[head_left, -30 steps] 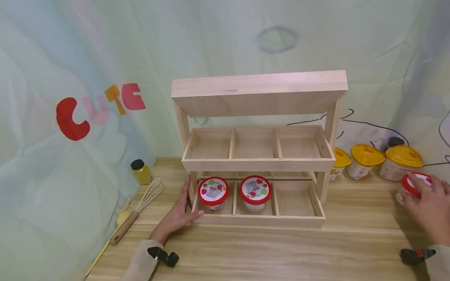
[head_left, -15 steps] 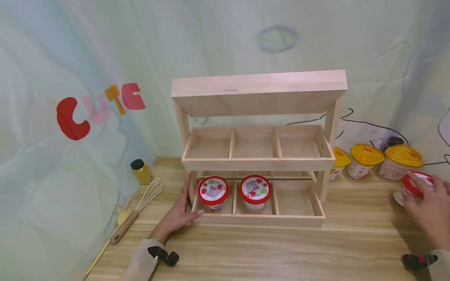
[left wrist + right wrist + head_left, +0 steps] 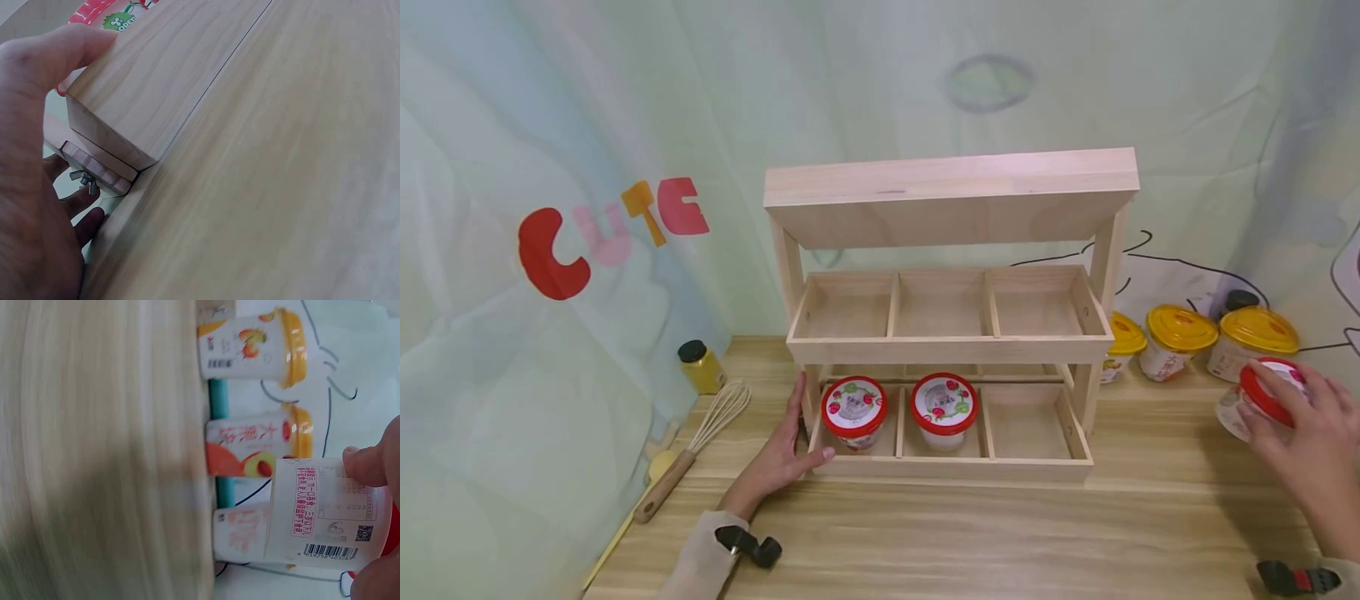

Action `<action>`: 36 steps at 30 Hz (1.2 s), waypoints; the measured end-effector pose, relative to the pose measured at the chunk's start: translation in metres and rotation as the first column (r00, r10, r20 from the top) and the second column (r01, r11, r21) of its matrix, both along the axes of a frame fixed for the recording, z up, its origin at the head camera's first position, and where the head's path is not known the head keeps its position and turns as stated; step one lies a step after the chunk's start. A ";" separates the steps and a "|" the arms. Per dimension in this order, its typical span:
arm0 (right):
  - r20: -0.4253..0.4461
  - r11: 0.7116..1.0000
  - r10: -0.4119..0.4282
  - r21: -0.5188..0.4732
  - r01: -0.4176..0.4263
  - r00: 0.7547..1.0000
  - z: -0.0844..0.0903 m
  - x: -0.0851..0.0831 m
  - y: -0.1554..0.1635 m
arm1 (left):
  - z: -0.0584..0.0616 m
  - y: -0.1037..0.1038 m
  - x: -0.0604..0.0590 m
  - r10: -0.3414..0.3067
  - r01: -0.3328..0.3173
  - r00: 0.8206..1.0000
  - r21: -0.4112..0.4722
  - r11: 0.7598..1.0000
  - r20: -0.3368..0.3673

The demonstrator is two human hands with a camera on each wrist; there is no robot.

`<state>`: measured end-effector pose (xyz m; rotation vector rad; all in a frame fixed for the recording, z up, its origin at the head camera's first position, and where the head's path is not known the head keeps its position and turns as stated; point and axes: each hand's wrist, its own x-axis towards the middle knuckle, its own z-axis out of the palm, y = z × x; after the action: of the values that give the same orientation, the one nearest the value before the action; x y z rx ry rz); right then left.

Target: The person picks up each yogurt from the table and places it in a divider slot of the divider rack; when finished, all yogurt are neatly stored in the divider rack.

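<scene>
My right hand (image 3: pixel 1311 437) grips a jelly cup (image 3: pixel 1231 414) by its red strawberry lid, above the tabletop at the right. In the right wrist view the jelly cup's white side shows a barcode and printed text. My left hand (image 3: pixel 773 460) rests at the left front corner of a wooden tiered rack (image 3: pixel 951 352), thumb on the front board and fingers along the side. Two like red-lidded cups, a left one (image 3: pixel 854 407) and a middle one (image 3: pixel 945 405), stand in the lower tray. Its right compartment and all the upper ones hold nothing.
Yellow-lidded cups (image 3: pixel 1182 342) stand along the back right, with a black-lidded jar (image 3: pixel 1240 300) behind. At the left lie a whisk (image 3: pixel 703 437) and a yellow jar (image 3: pixel 702 367). A printed curtain (image 3: pixel 880 92) hangs behind the table (image 3: pixel 925 542).
My right hand has lifted the jelly cup and brought it slightly left, towards the rack and away from the right edge. The left hand has stayed at the rack's corner.
</scene>
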<state>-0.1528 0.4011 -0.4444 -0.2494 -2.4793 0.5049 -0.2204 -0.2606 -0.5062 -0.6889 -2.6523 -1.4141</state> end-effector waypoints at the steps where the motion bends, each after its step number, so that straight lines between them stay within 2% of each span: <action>1: 0.000 1.000 0.003 -0.001 -0.003 1.000 0.002 0.002 -0.003 | 0.000 0.000 0.000 -0.001 0.001 1.000 -0.002 1.000 -0.001; 5: -0.091 0.997 0.082 0.004 -0.082 0.992 0.009 0.005 -0.014 | 0.000 0.000 -0.001 -0.007 0.007 1.000 0.005 1.000 -0.003; 8: -0.169 0.986 0.164 0.017 -0.163 0.972 0.012 0.006 -0.023 | 0.000 -0.001 -0.001 -0.008 0.008 1.000 0.011 1.000 -0.002; 14: -0.224 0.967 0.241 -0.022 -0.253 0.944 0.011 0.009 -0.043 | -0.001 -0.001 -0.002 -0.008 0.008 1.000 0.004 1.000 -0.007; 17: -0.264 0.952 0.291 -0.020 -0.307 0.920 0.011 0.010 -0.052 | -0.002 0.000 -0.002 -0.011 0.011 1.000 0.007 1.000 -0.003; 22: -0.341 0.911 0.384 -0.012 -0.413 0.858 0.006 0.009 -0.064 | -0.001 -0.001 -0.002 -0.019 0.019 1.000 0.026 0.999 0.000; 24: -0.351 0.901 0.402 -0.016 -0.434 0.846 0.004 0.009 -0.070 | -0.001 -0.001 -0.002 -0.022 0.022 1.000 0.029 0.999 -0.004; 36: -0.255 0.869 0.461 -0.066 -0.491 0.850 0.007 0.020 -0.107 | -0.001 -0.001 -0.003 -0.026 0.027 1.000 0.028 0.999 -0.010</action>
<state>-0.1329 0.2941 -0.4370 0.3759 -2.2679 0.8492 -0.2231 -0.2615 -0.5072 -0.7291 -2.6202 -1.4479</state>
